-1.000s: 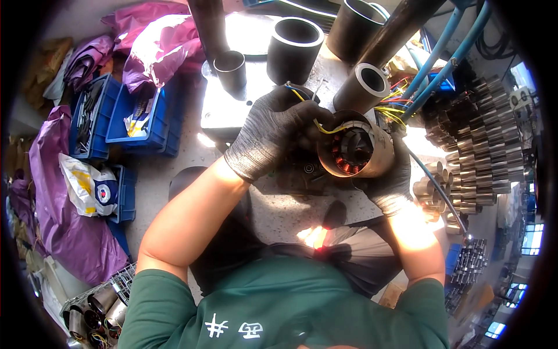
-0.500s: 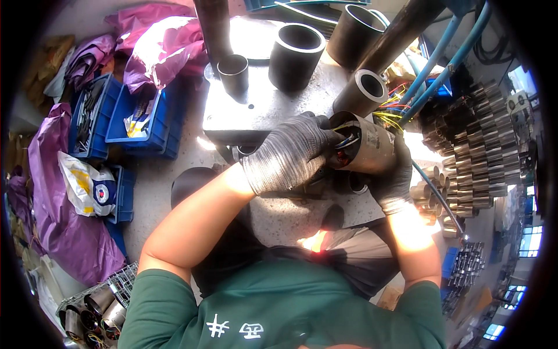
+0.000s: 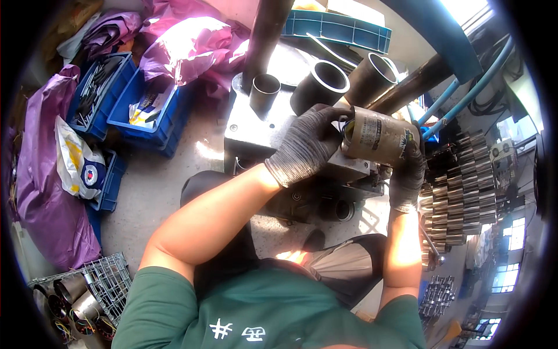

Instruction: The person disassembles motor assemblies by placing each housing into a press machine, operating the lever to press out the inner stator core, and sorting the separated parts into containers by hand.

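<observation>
Clamping the metal cylinder (image 3: 376,137) firmly, as the right hand (image 3: 409,173) does, steadies it; whether the left hand's (image 3: 311,139) fingers grip, I cannot tell.

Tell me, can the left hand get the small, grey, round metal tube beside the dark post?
Probably yes: the grey-gloved left hand is near the small tube and nothing seems between them, though it's busy with the tan metal cylinder.
</observation>
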A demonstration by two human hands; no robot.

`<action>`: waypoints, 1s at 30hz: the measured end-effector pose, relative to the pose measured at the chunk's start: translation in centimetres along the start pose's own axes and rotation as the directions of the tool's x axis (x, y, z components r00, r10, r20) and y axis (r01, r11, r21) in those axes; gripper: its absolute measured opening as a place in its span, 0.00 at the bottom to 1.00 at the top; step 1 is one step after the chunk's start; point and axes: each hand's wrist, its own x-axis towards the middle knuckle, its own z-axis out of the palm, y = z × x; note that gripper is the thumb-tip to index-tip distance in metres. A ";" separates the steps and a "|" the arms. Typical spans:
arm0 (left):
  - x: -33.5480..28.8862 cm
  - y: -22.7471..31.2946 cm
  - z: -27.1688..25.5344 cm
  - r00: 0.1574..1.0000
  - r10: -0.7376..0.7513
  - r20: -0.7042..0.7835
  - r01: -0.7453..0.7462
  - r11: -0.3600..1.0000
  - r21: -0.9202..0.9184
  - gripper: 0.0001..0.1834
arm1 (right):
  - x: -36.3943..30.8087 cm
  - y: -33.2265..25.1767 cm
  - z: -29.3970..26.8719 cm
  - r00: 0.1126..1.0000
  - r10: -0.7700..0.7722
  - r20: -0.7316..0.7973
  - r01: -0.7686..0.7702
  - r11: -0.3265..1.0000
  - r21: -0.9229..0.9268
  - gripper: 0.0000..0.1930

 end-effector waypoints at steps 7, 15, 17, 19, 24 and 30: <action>1.3 -3.2 -0.7 0.847 -0.519 -0.112 0.414 0.779 -0.471 0.21 | 10.9 -0.8 3.2 0.981 -0.195 0.002 0.183 0.914 -0.361 0.34; 1.2 -2.8 1.8 0.942 -0.336 0.018 0.337 0.942 -0.008 0.19 | 18.4 -0.3 7.8 0.972 -0.115 0.204 0.207 0.831 -0.516 0.36; 0.8 -2.5 1.9 0.972 -0.224 0.069 0.210 0.962 0.173 0.18 | 19.4 -0.5 8.8 0.965 -0.081 0.250 0.228 0.727 -0.647 0.34; 0.4 -2.1 2.0 0.965 -0.223 0.135 0.186 0.952 0.243 0.18 | 20.1 -0.7 9.9 0.954 -0.060 0.294 0.262 0.642 -0.720 0.35; -0.5 -1.0 2.1 0.915 -0.192 0.354 -0.034 0.839 0.543 0.19 | 19.8 -1.8 13.4 0.922 0.009 0.388 0.363 0.330 -0.871 0.35; -0.9 -0.4 2.5 0.828 -0.323 0.458 -0.023 0.798 0.603 0.21 | 19.0 -3.8 16.9 0.890 0.169 0.423 0.426 0.025 -0.905 0.32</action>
